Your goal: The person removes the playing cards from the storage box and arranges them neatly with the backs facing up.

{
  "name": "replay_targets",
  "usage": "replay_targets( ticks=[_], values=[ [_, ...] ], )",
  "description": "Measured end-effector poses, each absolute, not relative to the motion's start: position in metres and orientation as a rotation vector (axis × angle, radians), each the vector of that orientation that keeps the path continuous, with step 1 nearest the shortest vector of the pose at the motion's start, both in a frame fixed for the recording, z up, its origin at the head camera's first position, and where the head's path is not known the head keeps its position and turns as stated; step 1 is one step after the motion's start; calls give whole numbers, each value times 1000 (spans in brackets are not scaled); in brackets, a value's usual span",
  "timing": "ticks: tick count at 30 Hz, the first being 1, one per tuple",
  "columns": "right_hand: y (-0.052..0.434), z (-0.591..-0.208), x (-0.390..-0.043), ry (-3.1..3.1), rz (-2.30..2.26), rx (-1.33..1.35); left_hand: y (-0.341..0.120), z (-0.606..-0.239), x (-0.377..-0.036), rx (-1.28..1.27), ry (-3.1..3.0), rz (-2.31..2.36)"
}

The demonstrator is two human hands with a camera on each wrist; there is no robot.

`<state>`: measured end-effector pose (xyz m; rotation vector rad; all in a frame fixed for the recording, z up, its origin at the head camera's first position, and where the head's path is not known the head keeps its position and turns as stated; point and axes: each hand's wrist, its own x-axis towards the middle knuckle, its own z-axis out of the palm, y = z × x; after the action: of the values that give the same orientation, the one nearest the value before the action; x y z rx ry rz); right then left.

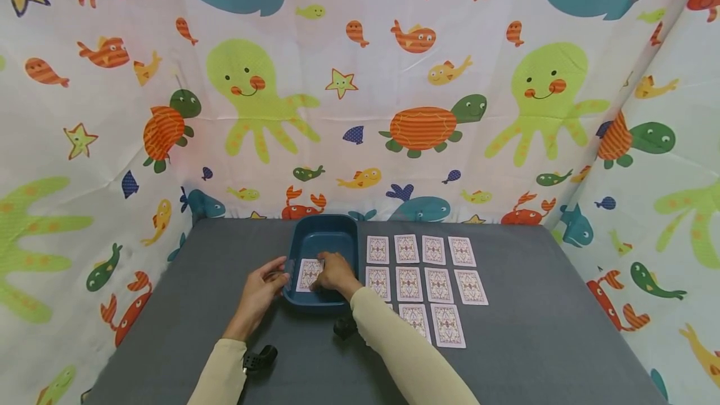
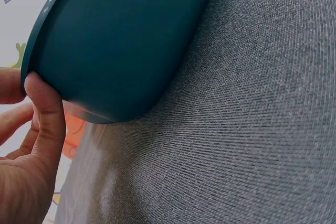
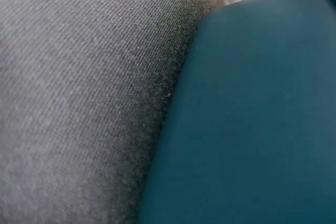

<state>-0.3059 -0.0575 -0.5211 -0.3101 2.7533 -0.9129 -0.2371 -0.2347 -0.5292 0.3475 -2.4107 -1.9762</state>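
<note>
1. Head view. Right hand [image 1: 336, 272] reaches into the teal tray [image 1: 323, 235] at its near end, fingers curled down on a playing card [image 1: 309, 274] that lies face down in the tray; fingertips rest on the card's right edge, but whether they pinch it or only press it cannot be told. Left hand [image 1: 260, 289] sits at the tray's near-left corner, thumb and fingers on the rim. The tray stands on the grey table [image 1: 197, 280], just left of a grid of face-down cards [image 1: 423, 280] laid in rows. The card in the tray lies between the two hands.

2. Left wrist view. Thumb [image 2: 46, 109] of the left hand presses against the tray's outer wall [image 2: 121, 40] just under the rim; the other fingers curl behind the rim, so the hand grips the tray edge. The tray base touches the grey cloth [image 2: 247, 129].

3. Right wrist view. Only the tray's teal wall [image 3: 252, 124] and the cloth [image 3: 79, 87] show clearly; the hand's grip cannot be told here.
</note>
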Motion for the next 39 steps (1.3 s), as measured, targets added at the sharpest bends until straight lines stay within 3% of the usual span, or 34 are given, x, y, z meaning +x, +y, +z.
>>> replay_targets(
  ticks=[18, 39],
  values=[
    [-54, -516, -296, 2688, -978, -279, -233, -528, -235, 334, -2384, -2010],
    [-55, -513, -305, 2709, -1411, -184, -236, -527, -236, 346, -2389, -2005]
  ],
)
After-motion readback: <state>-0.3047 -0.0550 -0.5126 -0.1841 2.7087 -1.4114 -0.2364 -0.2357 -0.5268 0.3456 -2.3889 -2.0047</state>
